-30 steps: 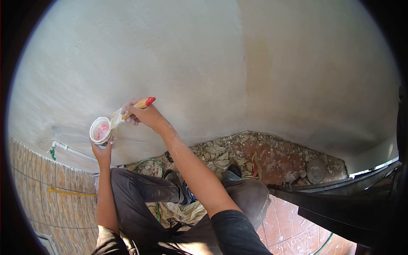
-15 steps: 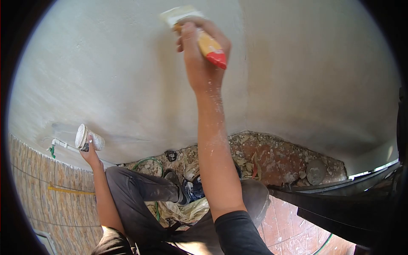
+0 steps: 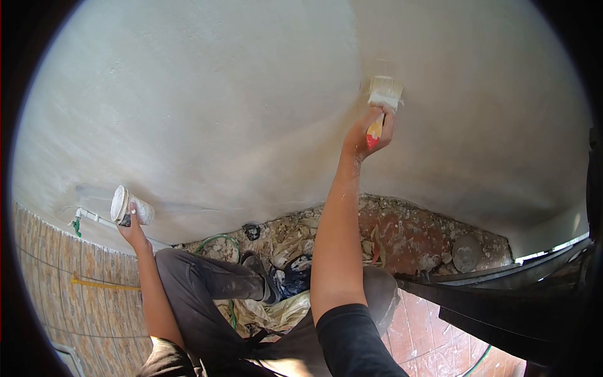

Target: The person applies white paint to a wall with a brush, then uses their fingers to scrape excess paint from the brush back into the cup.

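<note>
My right hand [image 3: 367, 133] grips a flat paintbrush [image 3: 383, 100] with a wooden, red-tipped handle. Its white bristles press against the pale plastered wall [image 3: 239, 107], near the seam where a duller patch begins on the right. My left hand [image 3: 130, 225] holds a small white cup [image 3: 129, 206] tilted on its side, low at the left, close to the wall. Both arms are flecked with white paint.
A white pipe with a green valve [image 3: 81, 218] runs along the wall base above brown tiles [image 3: 56, 276]. Rubble, crumpled paper and a green hose [image 3: 217, 240] lie below by my shoes. A dark metal frame [image 3: 502, 295] crosses the lower right.
My right hand lifted the brush from the cup up to the wall, then swept it right and downward. My left hand lowered the cup slightly and tilted it sideways.
</note>
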Action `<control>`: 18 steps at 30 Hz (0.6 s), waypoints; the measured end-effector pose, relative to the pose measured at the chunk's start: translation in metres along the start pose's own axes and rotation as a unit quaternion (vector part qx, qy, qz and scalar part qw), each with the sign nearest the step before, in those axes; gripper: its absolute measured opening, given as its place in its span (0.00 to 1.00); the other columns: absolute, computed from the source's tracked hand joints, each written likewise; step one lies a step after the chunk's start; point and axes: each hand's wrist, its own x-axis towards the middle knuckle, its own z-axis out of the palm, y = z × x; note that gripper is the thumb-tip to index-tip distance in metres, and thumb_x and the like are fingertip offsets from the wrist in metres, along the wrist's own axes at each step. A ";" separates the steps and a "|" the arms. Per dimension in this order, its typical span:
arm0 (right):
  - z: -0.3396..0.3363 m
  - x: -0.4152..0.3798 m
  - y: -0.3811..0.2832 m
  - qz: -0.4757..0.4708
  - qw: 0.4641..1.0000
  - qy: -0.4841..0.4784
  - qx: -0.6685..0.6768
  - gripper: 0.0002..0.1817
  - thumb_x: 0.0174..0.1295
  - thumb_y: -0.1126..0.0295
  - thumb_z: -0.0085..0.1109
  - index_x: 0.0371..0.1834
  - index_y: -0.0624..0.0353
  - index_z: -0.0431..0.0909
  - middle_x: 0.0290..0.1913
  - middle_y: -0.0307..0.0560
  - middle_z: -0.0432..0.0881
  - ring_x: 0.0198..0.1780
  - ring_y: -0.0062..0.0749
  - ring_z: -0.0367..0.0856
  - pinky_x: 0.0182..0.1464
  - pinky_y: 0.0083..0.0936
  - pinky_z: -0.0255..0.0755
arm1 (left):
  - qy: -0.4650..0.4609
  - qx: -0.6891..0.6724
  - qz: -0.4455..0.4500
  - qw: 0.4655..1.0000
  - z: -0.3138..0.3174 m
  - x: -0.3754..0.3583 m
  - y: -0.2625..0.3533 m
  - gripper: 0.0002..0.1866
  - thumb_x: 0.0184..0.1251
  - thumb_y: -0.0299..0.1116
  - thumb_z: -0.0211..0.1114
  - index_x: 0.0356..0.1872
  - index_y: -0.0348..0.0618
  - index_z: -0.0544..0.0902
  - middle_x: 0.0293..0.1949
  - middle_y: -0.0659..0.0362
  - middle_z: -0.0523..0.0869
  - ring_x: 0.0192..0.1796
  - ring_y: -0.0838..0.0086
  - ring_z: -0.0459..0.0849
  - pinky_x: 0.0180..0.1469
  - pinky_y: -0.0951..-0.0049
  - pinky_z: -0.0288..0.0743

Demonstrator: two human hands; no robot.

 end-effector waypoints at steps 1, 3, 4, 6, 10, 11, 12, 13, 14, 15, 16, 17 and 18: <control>-0.004 -0.005 0.007 0.035 0.999 0.012 -0.001 0.11 0.62 0.69 0.50 0.34 0.66 0.78 0.35 0.52 0.80 0.37 0.43 0.78 0.42 0.35 0.71 | 0.002 -0.001 0.002 1.000 0.000 0.001 -0.001 0.33 0.61 0.33 0.73 0.64 0.34 0.68 0.61 0.53 0.76 0.60 0.69 0.75 0.62 0.69 0.68; -0.010 -0.012 0.017 0.061 0.997 0.024 -0.031 0.11 0.61 0.67 0.49 0.34 0.64 0.78 0.36 0.51 0.81 0.38 0.44 0.79 0.42 0.36 0.71 | 0.004 -0.002 0.004 1.000 -0.001 0.000 -0.001 0.33 0.61 0.33 0.73 0.64 0.34 0.68 0.61 0.53 0.76 0.60 0.69 0.75 0.62 0.69 0.68; -0.012 -0.014 0.019 0.087 0.994 0.036 -0.060 0.12 0.61 0.66 0.49 0.35 0.63 0.78 0.36 0.51 0.82 0.38 0.44 0.79 0.42 0.37 0.71 | 0.004 -0.006 0.003 1.000 0.000 0.000 -0.001 0.33 0.61 0.33 0.73 0.64 0.34 0.68 0.61 0.53 0.76 0.60 0.69 0.75 0.62 0.69 0.68; -0.020 -0.017 0.022 0.150 0.978 0.053 -0.131 0.13 0.61 0.63 0.48 0.36 0.60 0.79 0.37 0.49 0.82 0.39 0.44 0.80 0.43 0.38 0.72 | 0.005 -0.009 0.001 1.000 0.001 -0.002 0.001 0.33 0.61 0.33 0.73 0.64 0.34 0.68 0.61 0.53 0.76 0.60 0.69 0.75 0.63 0.69 0.68; -0.042 -0.024 0.045 0.270 0.915 0.102 -0.282 0.16 0.60 0.58 0.46 0.39 0.54 0.80 0.41 0.46 0.83 0.42 0.46 0.81 0.44 0.42 0.73 | 0.007 0.010 0.007 1.000 0.001 -0.002 0.001 0.33 0.61 0.33 0.73 0.64 0.33 0.68 0.60 0.52 0.76 0.59 0.69 0.75 0.62 0.69 0.69; -0.044 -0.028 0.052 0.270 0.915 0.103 -0.282 0.16 0.60 0.58 0.46 0.39 0.54 0.80 0.41 0.46 0.83 0.42 0.46 0.81 0.44 0.42 0.73 | 0.008 0.010 0.006 1.000 0.001 -0.001 0.001 0.33 0.61 0.33 0.73 0.64 0.33 0.68 0.60 0.52 0.76 0.59 0.69 0.75 0.62 0.69 0.69; -0.045 -0.030 0.053 0.270 0.913 0.099 -0.290 0.15 0.60 0.59 0.46 0.39 0.55 0.80 0.41 0.47 0.83 0.43 0.46 0.81 0.44 0.41 0.73 | 0.007 0.009 0.006 1.000 0.002 -0.001 0.000 0.33 0.61 0.33 0.73 0.64 0.33 0.68 0.60 0.52 0.76 0.59 0.69 0.75 0.62 0.69 0.69; -0.046 -0.032 0.054 0.269 0.911 0.095 -0.299 0.15 0.61 0.60 0.47 0.40 0.56 0.80 0.41 0.48 0.83 0.43 0.46 0.81 0.44 0.41 0.73 | 0.004 0.005 0.004 1.000 0.001 -0.001 -0.001 0.34 0.60 0.34 0.74 0.64 0.33 0.68 0.60 0.52 0.76 0.59 0.69 0.75 0.62 0.69 0.68; -0.042 -0.035 0.055 0.268 0.911 0.095 -0.300 0.15 0.61 0.60 0.47 0.40 0.56 0.80 0.41 0.48 0.83 0.43 0.46 0.81 0.44 0.41 0.73 | 0.002 0.000 0.002 1.000 0.001 -0.001 -0.002 0.34 0.60 0.34 0.74 0.64 0.33 0.68 0.60 0.52 0.76 0.60 0.69 0.75 0.63 0.69 0.67; -0.033 -0.038 0.052 0.201 0.944 0.076 -0.250 0.14 0.61 0.61 0.48 0.39 0.58 0.79 0.40 0.49 0.83 0.43 0.46 0.81 0.44 0.40 0.73 | 0.001 -0.001 0.001 1.000 0.001 0.000 -0.002 0.34 0.60 0.34 0.74 0.64 0.33 0.68 0.60 0.52 0.76 0.60 0.69 0.75 0.63 0.69 0.67; -0.024 -0.039 0.045 0.132 0.970 0.055 -0.199 0.13 0.62 0.63 0.48 0.38 0.59 0.79 0.40 0.50 0.82 0.43 0.46 0.81 0.44 0.39 0.73 | 0.000 0.002 0.002 1.000 0.001 0.000 -0.002 0.35 0.59 0.34 0.74 0.64 0.33 0.68 0.60 0.52 0.76 0.60 0.69 0.75 0.63 0.69 0.67; -0.016 -0.036 0.040 0.131 0.970 0.055 -0.198 0.13 0.62 0.63 0.48 0.38 0.59 0.79 0.40 0.50 0.82 0.43 0.46 0.81 0.44 0.39 0.73 | 0.000 0.006 0.003 1.000 0.001 0.000 -0.003 0.35 0.59 0.34 0.74 0.64 0.33 0.68 0.60 0.51 0.76 0.60 0.68 0.75 0.63 0.69 0.67; -0.007 -0.027 0.023 0.081 0.984 0.032 -0.152 0.12 0.63 0.65 0.49 0.38 0.61 0.79 0.39 0.50 0.82 0.42 0.46 0.81 0.45 0.38 0.73 | 0.000 0.005 0.004 1.000 0.001 0.000 -0.003 0.35 0.59 0.34 0.74 0.64 0.33 0.68 0.60 0.51 0.76 0.60 0.68 0.75 0.63 0.69 0.67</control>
